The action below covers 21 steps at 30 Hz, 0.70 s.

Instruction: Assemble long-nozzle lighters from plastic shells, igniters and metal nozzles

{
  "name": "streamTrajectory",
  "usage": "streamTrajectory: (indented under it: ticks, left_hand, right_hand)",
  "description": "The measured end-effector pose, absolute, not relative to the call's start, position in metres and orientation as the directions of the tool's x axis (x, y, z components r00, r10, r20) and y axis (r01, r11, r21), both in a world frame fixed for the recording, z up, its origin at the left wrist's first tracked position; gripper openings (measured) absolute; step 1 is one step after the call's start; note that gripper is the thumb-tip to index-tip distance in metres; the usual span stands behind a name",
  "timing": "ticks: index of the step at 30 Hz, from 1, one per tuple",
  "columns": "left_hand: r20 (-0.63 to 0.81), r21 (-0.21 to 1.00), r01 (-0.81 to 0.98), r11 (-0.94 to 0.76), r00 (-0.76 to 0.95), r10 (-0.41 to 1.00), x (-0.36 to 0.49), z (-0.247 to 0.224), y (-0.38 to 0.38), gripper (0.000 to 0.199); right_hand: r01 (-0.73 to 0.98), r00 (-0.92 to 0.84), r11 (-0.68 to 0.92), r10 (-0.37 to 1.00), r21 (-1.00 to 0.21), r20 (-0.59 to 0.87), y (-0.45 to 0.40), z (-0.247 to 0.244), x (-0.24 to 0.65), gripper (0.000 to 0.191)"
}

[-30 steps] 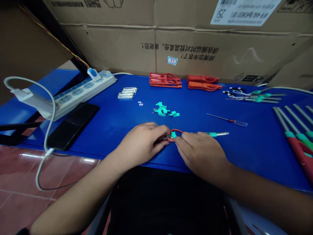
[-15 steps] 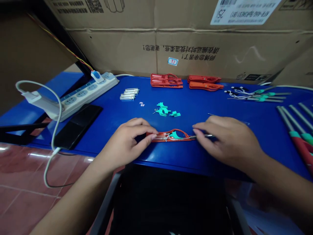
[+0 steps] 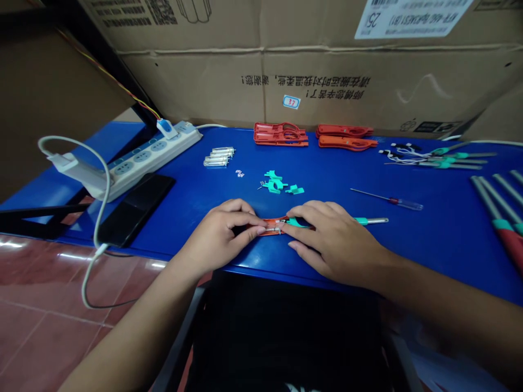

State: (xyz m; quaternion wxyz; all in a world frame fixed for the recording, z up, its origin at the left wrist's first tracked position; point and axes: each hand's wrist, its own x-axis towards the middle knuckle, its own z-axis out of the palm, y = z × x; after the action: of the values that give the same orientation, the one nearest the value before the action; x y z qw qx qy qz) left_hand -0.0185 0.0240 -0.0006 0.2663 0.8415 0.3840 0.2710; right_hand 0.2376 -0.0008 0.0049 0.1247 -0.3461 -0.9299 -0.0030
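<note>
An orange shell half (image 3: 267,232) lies near the table's front edge, with wires and a clear tube inside. My left hand (image 3: 229,234) pinches its left end between thumb and fingers. My right hand (image 3: 327,237) reaches over its right part, fingers apart, the fingertips touching the wires at the middle. A metal rod with a green collar (image 3: 371,220) sticks out to the right from beneath my right hand. Part of a green piece shows between the shell and my right fingers. Just behind lie loose green clips (image 3: 275,185).
Behind are clear tubes (image 3: 219,156), red shells (image 3: 280,134), orange shells (image 3: 347,142) and wired rods (image 3: 445,160). A screwdriver (image 3: 394,200) lies at right, near red-handled tools (image 3: 506,234). At left are a power strip (image 3: 151,158) and a phone (image 3: 139,209).
My right hand has moved left from the rod end onto the shell's middle, uncovering the screwdriver and the rod. My left hand keeps its hold. The view has shifted slightly.
</note>
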Motion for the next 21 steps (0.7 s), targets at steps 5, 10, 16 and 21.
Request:
streamTrajectory:
  ticks: [5,10,16,21]
  left_hand:
    - [0.236,0.658,0.498,-0.565,0.576,0.782,-0.022,0.002,0.025,0.017]
    - [0.351,0.606,0.542,-0.582,0.474,0.807,-0.013,0.007,0.021,0.016]
    - [0.343,0.517,0.51,-0.688,0.613,0.712,0.034,0.018,0.019,0.02]
    - [0.248,0.545,0.483,-0.685,0.688,0.682,0.053,0.011,0.026,0.018]
  right_hand:
    - [0.625,-0.733,0.766,0.642,-0.15,0.227,-0.001,0.004,0.241,0.039]
    - [0.644,-0.662,0.704,0.709,-0.3,0.243,0.009,0.017,0.275,0.039]
    - [0.674,-0.558,0.625,0.78,-0.393,0.284,0.019,0.015,0.314,0.028]
    - [0.62,-0.622,0.652,0.748,-0.437,0.232,0.017,0.005,0.309,0.024]
